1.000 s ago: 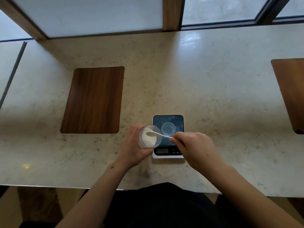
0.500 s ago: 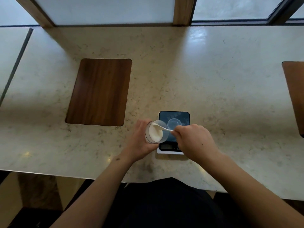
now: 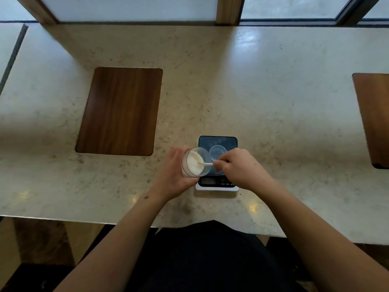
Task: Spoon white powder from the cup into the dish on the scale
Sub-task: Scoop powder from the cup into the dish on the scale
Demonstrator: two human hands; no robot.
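Clear plastic is seen at the centre of things: a cup (image 3: pixel 194 162) is wrapped in the left hand (image 3: pixel 174 173) and tipped on its side, its mouth turned toward the right. White powder (image 3: pixel 194 163) is banked against the lower inner wall of the cup. A white spoon (image 3: pixel 205 163) is pinched at its handle by the closed fingers of the right hand (image 3: pixel 240 167), and its bowl is pushed into the powder inside the cup.

Just behind the spoon, a small clear dish (image 3: pixel 217 152) is set on the dark platform of the scale (image 3: pixel 217 142), right beside the cup's rim; whether the two are touching cannot be told. Nothing can be made out inside the dish. The scale's display strip is seen at its near edge, partly covered by the right hand, and its reading is too small to be read.

The scale is stood on a pale, speckled stone table (image 3: pixel 273 91). A dark wooden panel (image 3: pixel 120 110) is laid flat in the table well to the left of the scale, and a second wooden panel (image 3: pixel 372 116) is cut off by the right edge. Both forearms are bare, and dark clothing is glimpsed below.
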